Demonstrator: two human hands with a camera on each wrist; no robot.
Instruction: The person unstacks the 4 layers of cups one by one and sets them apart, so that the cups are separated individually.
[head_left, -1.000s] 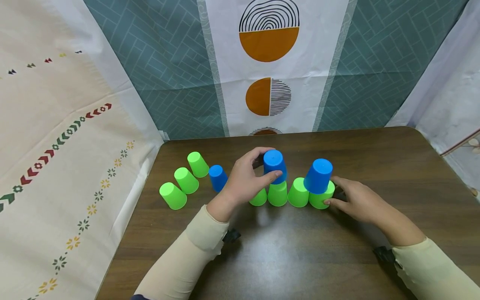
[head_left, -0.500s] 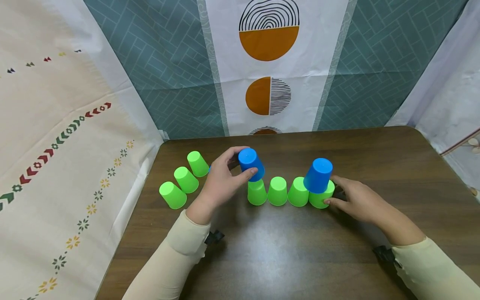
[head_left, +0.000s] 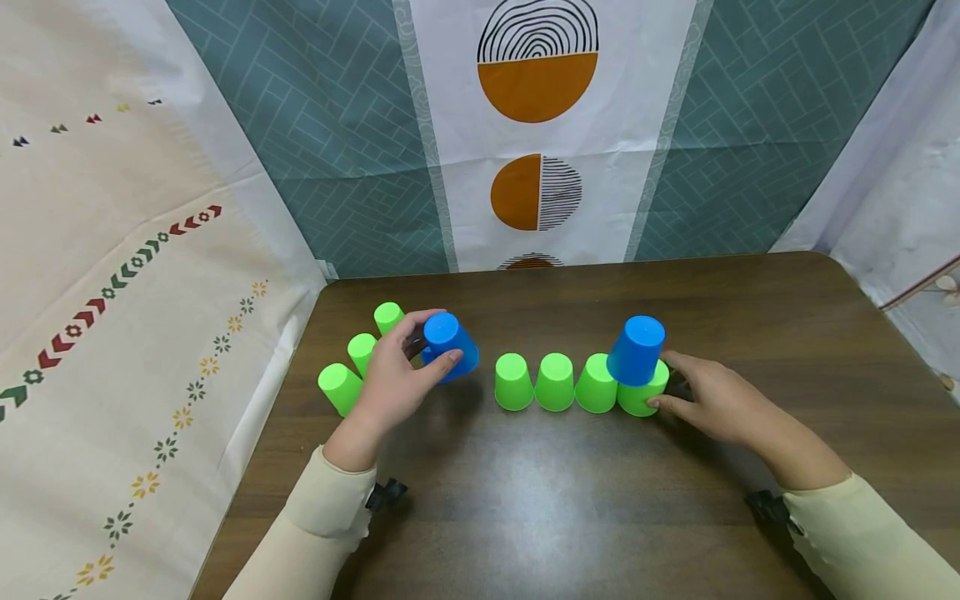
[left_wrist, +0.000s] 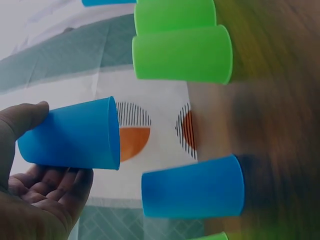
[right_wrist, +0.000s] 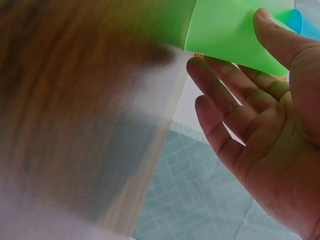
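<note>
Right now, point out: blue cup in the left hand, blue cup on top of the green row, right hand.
Held blue cup (left_wrist: 72, 135): left wrist view, middle of its side wall.
Stacked blue cup (head_left: 634, 353): head view, side wall.
Right hand (head_left: 710, 402): head view, middle of the hand.

Behind the brown wooden table (head_left: 540, 508) hangs a teal cloth (head_left: 330, 117) patterned like brickwork, its white panel (head_left: 547, 138) bearing orange and black-lined circles (head_left: 517, 192). Left of the table drapes a cream cloth (head_left: 135, 358) with flower and chevron motifs (head_left: 84, 317); right of the table, white fabric (head_left: 896, 196).
</note>
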